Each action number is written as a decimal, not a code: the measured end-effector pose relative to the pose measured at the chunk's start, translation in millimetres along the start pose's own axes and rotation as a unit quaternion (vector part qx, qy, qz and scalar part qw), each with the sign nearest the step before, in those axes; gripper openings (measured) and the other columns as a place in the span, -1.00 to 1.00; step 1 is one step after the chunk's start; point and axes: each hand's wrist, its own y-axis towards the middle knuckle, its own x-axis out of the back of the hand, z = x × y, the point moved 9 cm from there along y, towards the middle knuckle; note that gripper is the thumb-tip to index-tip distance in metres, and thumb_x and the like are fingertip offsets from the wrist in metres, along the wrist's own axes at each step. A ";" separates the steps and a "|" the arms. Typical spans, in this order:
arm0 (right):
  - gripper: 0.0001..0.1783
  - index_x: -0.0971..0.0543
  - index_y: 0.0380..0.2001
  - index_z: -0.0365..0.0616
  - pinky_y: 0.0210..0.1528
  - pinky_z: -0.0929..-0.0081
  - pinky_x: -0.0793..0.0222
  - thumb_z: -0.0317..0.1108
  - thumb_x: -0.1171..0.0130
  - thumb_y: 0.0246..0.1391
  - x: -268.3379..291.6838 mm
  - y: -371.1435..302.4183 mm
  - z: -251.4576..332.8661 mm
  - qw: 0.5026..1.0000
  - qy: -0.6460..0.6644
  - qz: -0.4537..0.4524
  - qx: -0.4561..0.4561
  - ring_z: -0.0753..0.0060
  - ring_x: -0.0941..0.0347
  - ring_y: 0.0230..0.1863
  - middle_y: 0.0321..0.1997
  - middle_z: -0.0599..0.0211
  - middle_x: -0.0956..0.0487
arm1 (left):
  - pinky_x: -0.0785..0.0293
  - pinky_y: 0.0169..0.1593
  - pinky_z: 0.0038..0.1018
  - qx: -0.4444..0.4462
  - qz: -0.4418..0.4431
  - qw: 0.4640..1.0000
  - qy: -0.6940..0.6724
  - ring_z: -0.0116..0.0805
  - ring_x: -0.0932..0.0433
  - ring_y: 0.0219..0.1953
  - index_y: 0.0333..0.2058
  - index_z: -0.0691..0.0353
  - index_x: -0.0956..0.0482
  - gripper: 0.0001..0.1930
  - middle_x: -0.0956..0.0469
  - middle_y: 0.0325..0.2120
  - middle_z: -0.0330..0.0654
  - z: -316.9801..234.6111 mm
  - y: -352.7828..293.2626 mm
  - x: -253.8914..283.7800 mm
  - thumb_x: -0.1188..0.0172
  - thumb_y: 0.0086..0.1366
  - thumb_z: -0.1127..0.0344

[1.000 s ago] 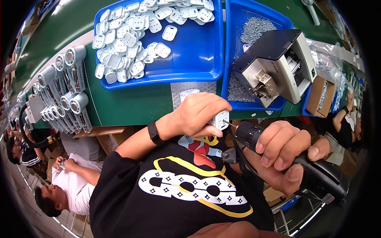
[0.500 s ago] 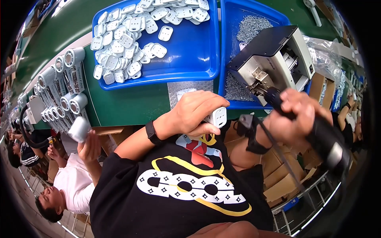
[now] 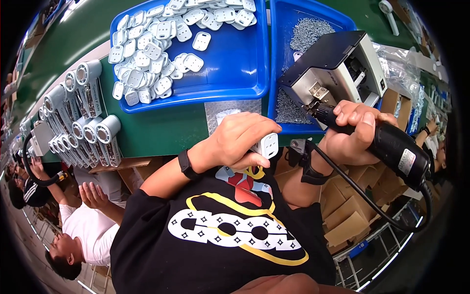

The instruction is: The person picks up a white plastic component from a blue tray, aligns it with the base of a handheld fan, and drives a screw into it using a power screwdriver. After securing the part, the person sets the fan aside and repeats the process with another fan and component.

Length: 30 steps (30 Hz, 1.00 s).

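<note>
My right hand is closed around a black electric screwdriver. The driver's nose is at the front of a black and silver screw feeder, by its metal outlet; whether a screw sits on the bit is too small to tell. In front of my chest, my left hand grips a white handheld fan. The fan's end face, dotted with small holes, points to the right. My fingers hide much of its body, and a pale part of it shows beyond my knuckles.
A blue tray holds many white end caps. Another blue tray of loose screws lies under the feeder. Rows of fan bodies stand at the left, near a co-worker's hand. Cardboard boxes are at the lower right.
My right hand has brought the screwdriver leftward against the feeder's outlet. My left hand barely moved. The co-worker's pale fan body has left their hand, and another stands in the left rows.
</note>
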 end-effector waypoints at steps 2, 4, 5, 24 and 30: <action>-0.69 -0.35 -0.08 -0.15 -0.51 0.32 -0.38 -0.44 -0.10 0.08 0.0 -3.8 -5.0 0.997 0.048 0.018 -0.054 0.46 -0.27 -0.69 -0.60 0.33 -0.39 | -0.58 -0.27 -0.25 0.007 0.006 1.000 -0.003 -0.01 -0.65 -0.29 -0.06 0.40 -0.49 -0.36 -0.61 -0.23 0.02 -0.2 0.0 0.7 -0.22 0.25 -0.17; -0.66 -0.33 -0.06 -0.15 -0.51 0.31 -0.38 -0.43 -0.11 0.07 1.2 -11.6 17.8 0.993 0.094 0.036 -0.064 0.46 -0.26 -0.70 -0.61 0.33 -0.39 | -0.57 -0.30 -0.26 0.003 0.003 1.000 -0.003 -0.02 -0.65 -0.32 -0.07 0.42 -0.48 -0.33 -0.61 -0.25 0.04 1.6 -0.3 0.6 -0.18 0.27 -0.21; -0.62 -0.32 -0.04 -0.14 -0.52 0.31 -0.38 -0.43 -0.12 0.06 -3.0 -15.6 24.5 0.985 0.143 0.056 -0.076 0.47 -0.25 -0.70 -0.62 0.33 -0.39 | -0.56 -0.33 -0.27 0.001 -0.002 1.000 0.001 -0.03 -0.65 -0.35 -0.09 0.44 -0.48 -0.30 -0.61 -0.27 0.06 1.8 -3.5 0.2 -0.13 0.29 -0.25; -0.64 -0.32 -0.09 -0.10 -0.56 0.35 -0.40 -0.50 -0.12 0.02 -3.9 -4.8 33.2 0.996 0.056 -0.025 0.064 0.51 -0.26 -0.71 -0.64 0.38 -0.38 | -0.57 -0.33 -0.28 -0.008 -0.012 1.000 0.004 -0.01 -0.66 -0.37 -0.10 0.46 -0.48 -0.26 -0.61 -0.30 0.09 -1.2 -6.3 2.0 -0.09 0.31 -0.30; -0.67 -0.33 -0.05 -0.07 -0.51 0.37 -0.37 -0.45 -0.07 0.09 3.1 -0.6 6.3 0.999 -0.028 -0.004 -0.020 0.51 -0.26 -0.69 -0.60 0.44 -0.35 | -0.57 -0.33 -0.28 -0.016 -0.014 1.000 0.011 -0.02 -0.66 -0.37 -0.10 0.46 -0.48 -0.27 -0.62 -0.31 0.08 -0.9 -2.4 2.1 -0.08 0.31 -0.30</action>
